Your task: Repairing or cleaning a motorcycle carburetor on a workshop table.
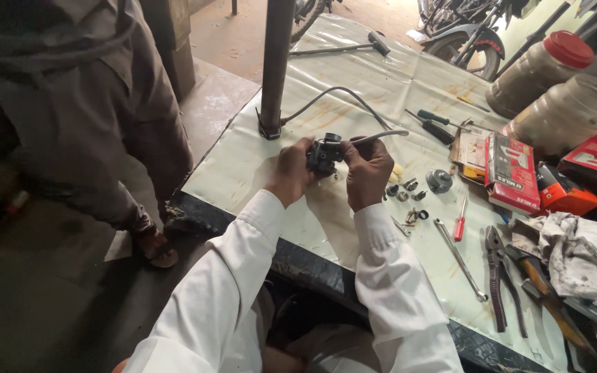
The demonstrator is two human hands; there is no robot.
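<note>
While both hands grip one carburetor (324, 155), two jars (561, 103) nearby.

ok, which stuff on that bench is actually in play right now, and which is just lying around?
In play:
- left hand and right hand, both gripping the small dark metal part
- grey cable running from that part

Lying about:
- small loose fittings
- red screwdriver
- wrench
- pliers
- red boxes
- two plastic jars
- rag

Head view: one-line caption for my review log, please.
Both hands, left hand and right hand, hold a small dark carburettor over a plastic-covered workbench beside pliers.
</note>
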